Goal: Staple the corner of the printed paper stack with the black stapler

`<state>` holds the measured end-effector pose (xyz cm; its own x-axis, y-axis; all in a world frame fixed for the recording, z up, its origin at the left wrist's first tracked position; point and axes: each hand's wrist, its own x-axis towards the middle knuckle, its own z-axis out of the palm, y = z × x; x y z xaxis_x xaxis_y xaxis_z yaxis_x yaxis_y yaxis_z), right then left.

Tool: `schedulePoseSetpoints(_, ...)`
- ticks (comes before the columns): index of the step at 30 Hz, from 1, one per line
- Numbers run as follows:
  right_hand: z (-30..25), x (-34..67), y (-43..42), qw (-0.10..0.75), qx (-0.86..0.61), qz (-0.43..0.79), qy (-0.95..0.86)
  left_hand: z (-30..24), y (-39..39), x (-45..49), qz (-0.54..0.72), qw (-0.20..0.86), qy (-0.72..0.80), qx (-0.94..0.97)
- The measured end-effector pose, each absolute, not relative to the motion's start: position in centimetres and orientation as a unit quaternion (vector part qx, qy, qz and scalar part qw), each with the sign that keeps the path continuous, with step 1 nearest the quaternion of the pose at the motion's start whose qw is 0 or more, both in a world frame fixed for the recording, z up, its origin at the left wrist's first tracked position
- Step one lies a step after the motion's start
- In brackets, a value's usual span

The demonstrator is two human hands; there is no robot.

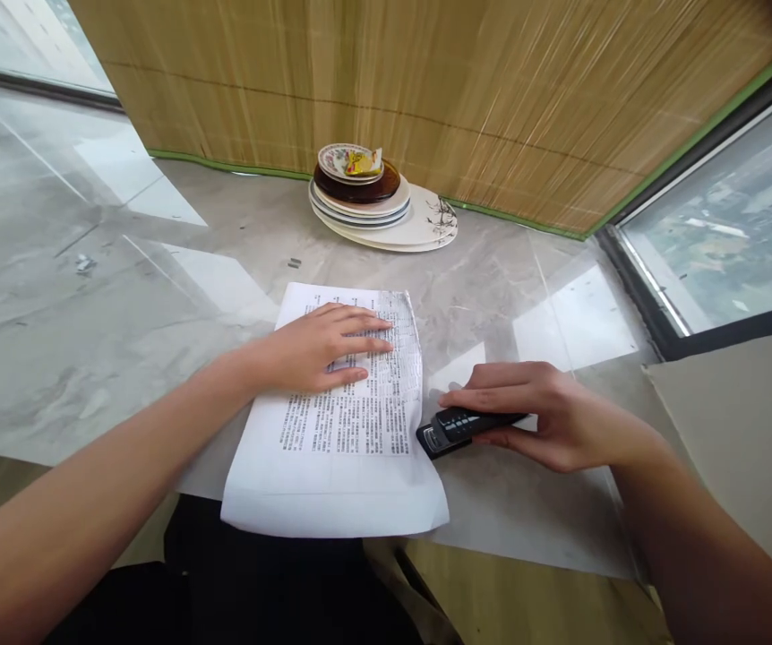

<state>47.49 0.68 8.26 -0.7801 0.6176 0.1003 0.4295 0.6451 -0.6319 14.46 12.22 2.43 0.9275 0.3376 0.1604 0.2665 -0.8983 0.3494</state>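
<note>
Printed paper sheets (346,493) lie on the grey marbled surface, their near end hanging over its front edge. My left hand (322,349) rests flat on the upper part of the print, fingers spread and pointing right. A black stapler (459,428) is in my right hand (547,412), with the thumb below and the fingers above it. The stapler's front end meets the right edge of the sheets, about level with the lower lines of print. Whether paper sits between its jaws I cannot tell.
A stack of plates (359,215) with a small yellow packet (363,163) on top stands at the back, before a bamboo blind (386,81). Staple strips (295,263) lie behind the paper. A crumpled silvery bit (84,263) is at left. A window frame (655,296) borders the right.
</note>
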Motion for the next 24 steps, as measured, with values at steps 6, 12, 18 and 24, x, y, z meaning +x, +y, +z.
schedulePoseSetpoints(6, 8.8, 48.9, 0.5, 0.165, -0.332, 0.241, -0.897, 2.4, 12.3, 14.6, 0.13, 0.175, 0.147, 0.965)
schedulePoseSetpoints(12, 9.6, 47.2, -0.3, 0.105, -0.231, 0.33, -0.909, 2.2, 12.5, 14.6, 0.145, 0.167, 0.159, 0.962)
schedulePoseSetpoints(18, 8.3, 45.8, -0.7, 0.162, -0.286, 0.295, -0.897, 2.2, 12.3, 14.7, 0.143, 0.16, 0.156, 0.964)
schedulePoseSetpoints(24, 6.9, 45.3, -0.7, 0.209, -0.373, 0.262, -0.865, 2.0, 12.1, 14.8, 0.148, 0.174, 0.149, 0.962)
